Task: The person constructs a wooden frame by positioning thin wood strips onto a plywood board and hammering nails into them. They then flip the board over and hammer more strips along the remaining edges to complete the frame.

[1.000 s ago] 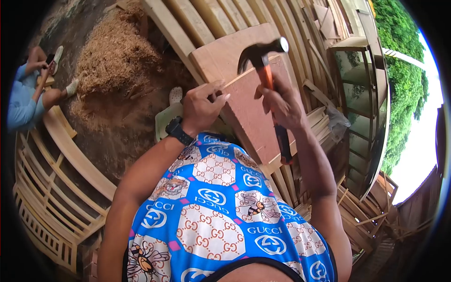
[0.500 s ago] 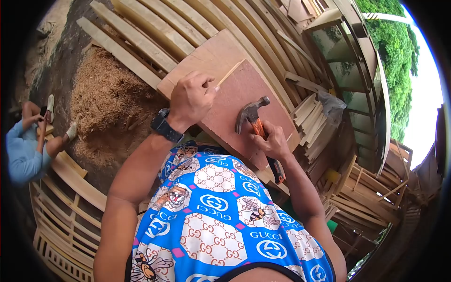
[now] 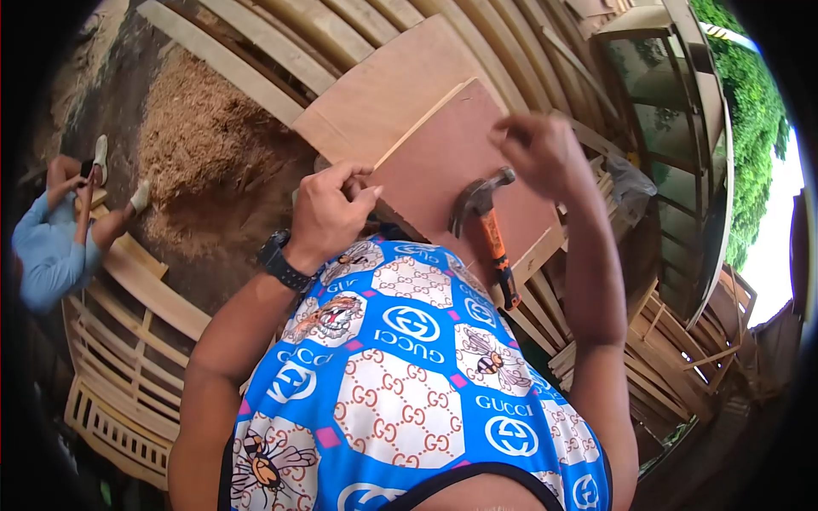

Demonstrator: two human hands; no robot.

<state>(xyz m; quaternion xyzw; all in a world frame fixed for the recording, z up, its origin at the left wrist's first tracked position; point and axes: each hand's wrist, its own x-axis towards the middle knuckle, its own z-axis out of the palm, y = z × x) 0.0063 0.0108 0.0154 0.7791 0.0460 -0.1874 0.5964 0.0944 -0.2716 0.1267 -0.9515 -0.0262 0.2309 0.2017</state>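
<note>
A claw hammer [image 3: 487, 232] with an orange and black handle lies on the reddish-brown board [image 3: 443, 157], its head pointing up the board. A thin light wood strip [image 3: 426, 122] runs along the board's upper left edge, beside a paler board [image 3: 388, 81]. At the strip's lower end is my left hand [image 3: 328, 213], wearing a black watch, its fingers pinched together; what they hold, if anything, is too small to tell. My right hand [image 3: 545, 157] is over the board's right edge, above and right of the hammer, blurred, with its fingers curled.
Long timber pieces [image 3: 332, 30] lie behind the boards. Sawdust [image 3: 192, 128] is piled at the left, near a seated person in blue [image 3: 55, 243]. A slatted wooden frame [image 3: 119, 422] stands lower left. Cut strips and a plastic bag [image 3: 630, 187] are at the right.
My right hand has let go of the hammer and moved up and right. My left hand has moved down along the strip. The view has shifted slightly.
</note>
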